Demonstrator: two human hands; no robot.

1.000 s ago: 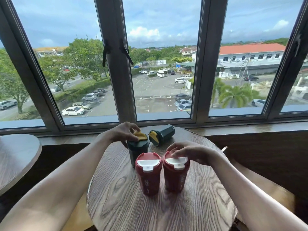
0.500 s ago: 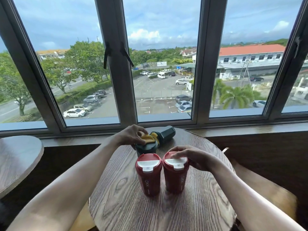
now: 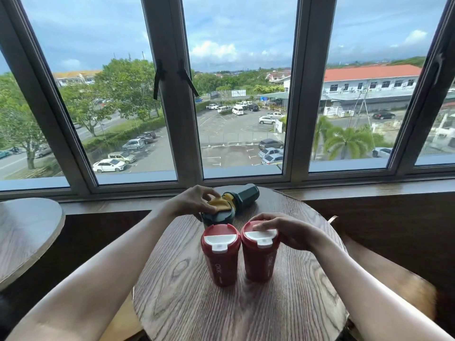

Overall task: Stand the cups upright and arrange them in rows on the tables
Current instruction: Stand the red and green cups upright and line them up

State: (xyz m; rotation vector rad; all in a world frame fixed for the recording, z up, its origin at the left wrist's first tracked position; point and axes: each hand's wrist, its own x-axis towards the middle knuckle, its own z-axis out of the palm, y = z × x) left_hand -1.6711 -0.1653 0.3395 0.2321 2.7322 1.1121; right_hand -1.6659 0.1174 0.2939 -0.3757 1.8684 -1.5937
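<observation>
Cups, four in all, on a round wooden table [image 3: 187, 303] set against a wide window [image 3: 241, 94].

Item one: red cup on the left [image 3: 219, 254], upright, white flip lid, near the table's middle. Item two: red cup on the right [image 3: 260, 252], upright, same lid, just beside the first so the pair forms a short row. Right hand [image 3: 289, 231] rests over its lid and far rim, grip curled loosely on the top of that cup.

Item three: dark green cup [image 3: 218, 216], upright, directly behind the left red one, yellow lid. Left hand [image 3: 194, 199] comes in from the left, grip narrow, fingertips pinching the yellow lid.

Item four: second green cup [image 3: 243, 194], lying on its side at the far edge, yellow end pointing toward the standing green one and touching or nearly touching it.

Second table [image 3: 27, 230], at far left, only partly in view.
</observation>
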